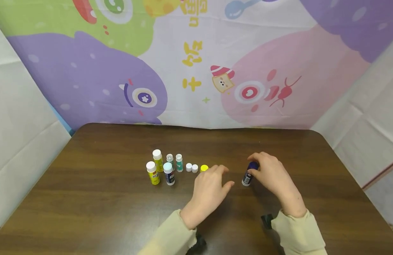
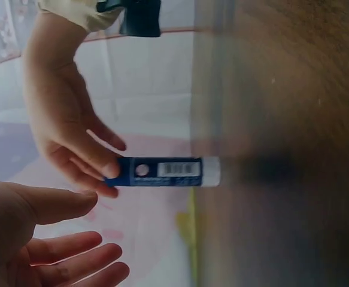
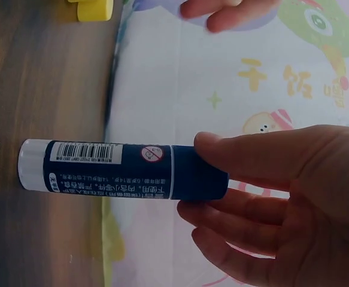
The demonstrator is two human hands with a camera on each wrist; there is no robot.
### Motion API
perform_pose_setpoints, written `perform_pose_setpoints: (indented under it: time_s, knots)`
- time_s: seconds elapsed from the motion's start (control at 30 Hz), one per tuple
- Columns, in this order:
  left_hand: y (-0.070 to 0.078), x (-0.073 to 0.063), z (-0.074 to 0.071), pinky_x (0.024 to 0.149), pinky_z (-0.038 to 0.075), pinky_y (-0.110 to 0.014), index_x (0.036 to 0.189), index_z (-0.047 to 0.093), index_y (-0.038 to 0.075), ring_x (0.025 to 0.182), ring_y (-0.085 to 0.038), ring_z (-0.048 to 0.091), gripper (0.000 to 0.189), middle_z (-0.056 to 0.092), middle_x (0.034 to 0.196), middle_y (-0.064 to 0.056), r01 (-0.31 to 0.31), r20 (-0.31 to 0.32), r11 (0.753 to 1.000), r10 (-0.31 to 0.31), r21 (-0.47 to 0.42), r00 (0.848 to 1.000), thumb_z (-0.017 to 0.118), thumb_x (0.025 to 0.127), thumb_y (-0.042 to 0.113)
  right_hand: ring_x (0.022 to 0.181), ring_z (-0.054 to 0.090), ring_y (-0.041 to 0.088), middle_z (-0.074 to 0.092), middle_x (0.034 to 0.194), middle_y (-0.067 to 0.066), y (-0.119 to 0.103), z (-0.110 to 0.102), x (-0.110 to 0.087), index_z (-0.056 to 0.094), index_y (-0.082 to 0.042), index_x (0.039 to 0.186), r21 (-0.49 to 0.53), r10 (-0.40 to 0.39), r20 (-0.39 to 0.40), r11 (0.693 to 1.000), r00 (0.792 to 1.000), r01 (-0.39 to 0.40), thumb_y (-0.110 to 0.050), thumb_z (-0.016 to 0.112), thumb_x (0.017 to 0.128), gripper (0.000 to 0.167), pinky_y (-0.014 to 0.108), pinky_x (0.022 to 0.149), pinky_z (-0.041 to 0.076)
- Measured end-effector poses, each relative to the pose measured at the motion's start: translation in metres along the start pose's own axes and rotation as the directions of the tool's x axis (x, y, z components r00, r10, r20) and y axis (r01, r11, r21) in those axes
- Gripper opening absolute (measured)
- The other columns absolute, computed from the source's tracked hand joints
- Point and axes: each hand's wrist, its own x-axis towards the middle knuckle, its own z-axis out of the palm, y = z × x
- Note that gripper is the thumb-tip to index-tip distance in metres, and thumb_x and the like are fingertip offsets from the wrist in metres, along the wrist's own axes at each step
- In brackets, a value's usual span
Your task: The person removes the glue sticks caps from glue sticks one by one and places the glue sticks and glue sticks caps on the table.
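Note:
My right hand (image 1: 274,175) pinches the dark blue cap of a glue stick (image 1: 247,178) between thumb and fingers. The stick is upright with its white base down; I cannot tell whether that base touches the table. In the right wrist view its navy label (image 3: 108,170) shows a barcode. My left hand (image 1: 209,191) is held to the left of the glue stick, apart from it, fingers loosely bent and holding nothing. Partly behind the left hand is a yellow cap-like piece (image 1: 204,168), its lower part hidden in the head view.
Left of the hands stand two yellow glue sticks with white caps (image 1: 153,173), a navy stick with a pale blue cap (image 1: 169,174) and two teal-labelled tubes (image 1: 179,163). Two small white caps (image 1: 191,168) lie beside them. A patterned cloth (image 1: 190,71) hangs behind the brown table (image 1: 104,198).

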Motion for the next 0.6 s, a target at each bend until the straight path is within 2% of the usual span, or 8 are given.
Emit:
perform_pose_setpoints:
  time_s: [0.17, 0.37, 0.6]
  knots:
    - [0.001, 0.007, 0.017, 0.055, 0.046, -0.021, 0.099, 0.065, 0.012, 0.072, -0.014, 0.063, 0.032, 0.067, 0.091, 0.0, 0.022, 0.08, 0.998, -0.017, -0.056, 0.997, 0.072, 0.076, 0.033, 0.078, 0.06, 0.027, 0.063, 0.09, 0.014, 0.0, 0.0, 0.0, 0.064, 0.0, 0.099, 0.01, -0.005, -0.007, 1.0, 1.0, 0.005, -0.008, 0.07, 0.077, 0.024, 0.043, 0.069, 0.049]
    - [0.004, 0.016, 0.039, 0.058, 0.048, -0.024, 0.1, 0.065, 0.01, 0.074, -0.015, 0.063, 0.034, 0.067, 0.092, -0.001, 0.019, 0.132, 0.997, -0.009, -0.077, 0.991, 0.071, 0.077, 0.034, 0.076, 0.06, 0.024, 0.063, 0.088, 0.013, -0.007, 0.0, -0.001, 0.064, 0.0, 0.096, 0.028, -0.029, 0.008, 0.999, 1.0, 0.029, -0.007, 0.07, 0.076, 0.022, 0.041, 0.067, 0.05]
    - [0.007, 0.017, 0.044, 0.055, 0.043, -0.019, 0.099, 0.064, 0.011, 0.065, -0.01, 0.058, 0.033, 0.065, 0.087, 0.0, 0.04, 0.167, 0.991, -0.019, -0.124, 0.986, 0.07, 0.078, 0.036, 0.071, 0.058, 0.018, 0.062, 0.083, 0.007, -0.015, 0.0, -0.004, 0.065, -0.002, 0.093, 0.06, -0.062, -0.007, 0.996, 0.998, 0.063, -0.009, 0.072, 0.075, 0.02, 0.036, 0.064, 0.05]
